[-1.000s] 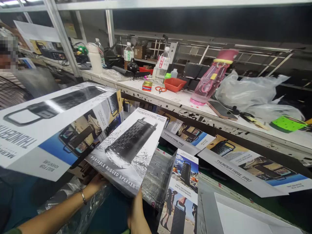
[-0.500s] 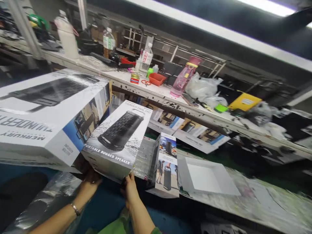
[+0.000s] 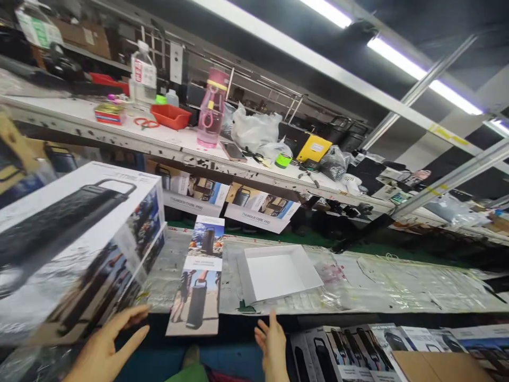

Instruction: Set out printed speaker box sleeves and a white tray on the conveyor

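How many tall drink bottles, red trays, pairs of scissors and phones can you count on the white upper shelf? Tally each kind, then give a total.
Tall drink bottles: 2 (clear bottle, pink bottle)
Red tray: 1
Scissors: 1
Phone: 1
Total: 5

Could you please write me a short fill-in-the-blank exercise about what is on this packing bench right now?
1. The left hand touches the lower edge of a large ____ box.
2. The right hand is open and holds ____.
3. The flattened printed sleeve lies to the ____ of the white tray.
4. The drinking bottle on the shelf is ____ in colour.

Missing words: speaker; nothing; left; pink
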Tool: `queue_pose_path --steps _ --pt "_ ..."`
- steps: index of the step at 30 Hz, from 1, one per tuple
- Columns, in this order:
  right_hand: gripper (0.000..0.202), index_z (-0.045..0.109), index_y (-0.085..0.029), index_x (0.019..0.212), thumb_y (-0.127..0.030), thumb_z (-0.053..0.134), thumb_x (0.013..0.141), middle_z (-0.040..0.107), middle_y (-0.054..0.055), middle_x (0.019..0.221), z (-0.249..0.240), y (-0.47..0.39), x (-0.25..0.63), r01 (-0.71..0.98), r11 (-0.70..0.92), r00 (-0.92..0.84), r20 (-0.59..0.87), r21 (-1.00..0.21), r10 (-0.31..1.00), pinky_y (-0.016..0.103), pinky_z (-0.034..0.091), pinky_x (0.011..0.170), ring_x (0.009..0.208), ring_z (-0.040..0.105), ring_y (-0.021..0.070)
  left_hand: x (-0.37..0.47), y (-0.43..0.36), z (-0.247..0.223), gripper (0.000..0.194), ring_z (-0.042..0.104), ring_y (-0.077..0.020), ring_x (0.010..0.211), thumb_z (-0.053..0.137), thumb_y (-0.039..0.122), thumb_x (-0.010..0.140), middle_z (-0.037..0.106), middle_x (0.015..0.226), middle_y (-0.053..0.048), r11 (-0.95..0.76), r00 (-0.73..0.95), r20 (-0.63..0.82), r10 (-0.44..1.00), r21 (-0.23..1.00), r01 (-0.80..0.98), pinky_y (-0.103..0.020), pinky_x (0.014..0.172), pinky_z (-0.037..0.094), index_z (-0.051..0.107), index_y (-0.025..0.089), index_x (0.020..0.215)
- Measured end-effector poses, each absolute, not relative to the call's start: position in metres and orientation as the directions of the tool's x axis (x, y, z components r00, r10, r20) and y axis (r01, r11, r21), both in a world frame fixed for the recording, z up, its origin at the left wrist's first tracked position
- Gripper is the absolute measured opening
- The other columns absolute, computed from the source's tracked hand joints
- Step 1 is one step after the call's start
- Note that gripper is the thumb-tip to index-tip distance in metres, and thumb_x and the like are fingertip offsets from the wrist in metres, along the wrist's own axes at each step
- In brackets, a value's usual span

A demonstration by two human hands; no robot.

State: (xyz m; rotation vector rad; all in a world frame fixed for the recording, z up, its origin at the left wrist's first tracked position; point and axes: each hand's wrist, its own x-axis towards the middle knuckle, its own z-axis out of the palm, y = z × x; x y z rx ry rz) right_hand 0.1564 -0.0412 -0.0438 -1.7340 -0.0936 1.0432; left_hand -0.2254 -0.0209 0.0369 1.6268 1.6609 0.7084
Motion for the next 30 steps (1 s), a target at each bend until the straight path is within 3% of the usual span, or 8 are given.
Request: queue_pose_path --steps 3,5,9,12,18,22,26,30 --pt "0.102 0.021 -0.015 0.141 -0.074 0.059 0.067 0.055 0.026 0.122 -0.036 0.004 0.214 -0.337 -0.444 0.679 -0.541 -0.83 0.496 0.034 0.053 0.057 0.067 0.068 0.0231 -0.15 0.014 0.066 0.07 0.045 -0.0302 0.128 0.055 0.064 0.074 0.048 0.139 -0.011 -0.129 0.066 0.124 0.99 0.615 0.778 -0.047 0.109 0.037 0.052 0.022 0.13" --pt "0.108 0.012 -0.016 0.143 -0.06 0.071 0.064 0.057 0.026 0.117 -0.038 0.025 0.235 -0.319 -0.47 0.675 -0.545 -0.823 0.497 0.036 0.051 0.051 0.058 0.066 0.0245 -0.104 0.03 0.068 0.079 0.03 -0.0372 0.137 0.059 0.062 0.071 0.031 0.15 -0.014 -0.157 0.115 0.118 0.986 0.458 0.875 -0.057 0.107 0.033 0.044 0.023 0.139" --pt "0.087 0.021 -0.014 0.137 -0.023 0.067 0.063 0.064 0.009 0.084 -0.045 0.026 0.251 -0.359 -0.465 0.6 -0.582 -0.809 0.55 0.038 0.054 0.055 0.053 0.064 0.0236 -0.051 0.045 0.06 0.086 0.001 -0.0498 0.141 0.062 0.062 0.067 0.01 0.158 -0.011 -0.094 0.102 -0.029 0.994 0.187 0.978 -0.071 0.095 0.03 0.036 0.033 0.144" --pt "0.072 0.034 -0.019 0.129 -0.017 0.059 0.061 0.062 0.0 0.074 -0.045 0.002 0.253 -0.419 -0.417 0.552 -0.591 -0.806 0.588 0.039 0.057 0.064 0.057 0.065 0.0212 -0.046 0.046 0.058 0.08 -0.003 -0.0491 0.141 0.057 0.06 0.07 0.01 0.159 -0.01 -0.102 0.107 -0.042 0.993 0.107 0.989 -0.069 0.092 0.031 0.038 0.034 0.143" --pt "0.053 0.049 -0.013 0.106 -0.018 0.06 0.055 0.065 0.004 0.067 -0.029 -0.04 0.249 -0.493 -0.379 0.514 -0.613 -0.783 0.599 0.038 0.055 0.056 0.055 0.063 0.0233 -0.065 0.042 0.054 0.075 0.003 -0.0473 0.141 0.048 0.061 0.073 0.015 0.158 -0.008 -0.136 0.135 0.026 0.991 0.088 0.987 -0.065 0.091 0.035 0.04 0.032 0.142" --pt "0.037 0.057 -0.016 0.083 -0.022 0.063 0.046 0.065 0.006 0.068 0.004 -0.06 0.28 -0.527 -0.289 0.489 -0.563 -0.799 0.667 0.036 0.052 0.054 0.057 0.06 0.0213 -0.073 0.039 0.054 0.074 0.005 -0.0456 0.141 0.045 0.064 0.075 0.017 0.157 -0.007 -0.158 0.151 0.068 0.986 0.097 0.983 -0.064 0.093 0.035 0.041 0.032 0.142" --pt "0.031 0.058 -0.025 0.065 -0.048 0.069 0.047 0.066 0.011 0.068 0.042 -0.075 0.323 -0.464 -0.19 0.576 -0.457 -0.865 0.678 0.047 0.05 0.067 0.067 0.062 0.0285 -0.081 0.04 0.055 0.072 0.011 -0.0448 0.141 0.043 0.065 0.076 0.02 0.157 -0.005 -0.14 0.129 0.087 0.988 0.137 0.981 -0.063 0.092 0.038 0.042 0.033 0.141" --pt "0.047 0.063 -0.029 0.071 -0.072 0.059 0.053 0.068 0.017 0.078 0.052 -0.062 0.343 -0.251 -0.216 0.666 -0.33 -0.944 0.669 0.053 0.049 0.07 0.074 0.063 0.0342 -0.087 0.045 0.046 0.069 0.015 -0.0424 0.141 0.045 0.064 0.075 0.024 0.156 -0.002 -0.134 0.111 0.135 0.985 0.178 0.975 -0.064 0.092 0.039 0.048 0.034 0.137"
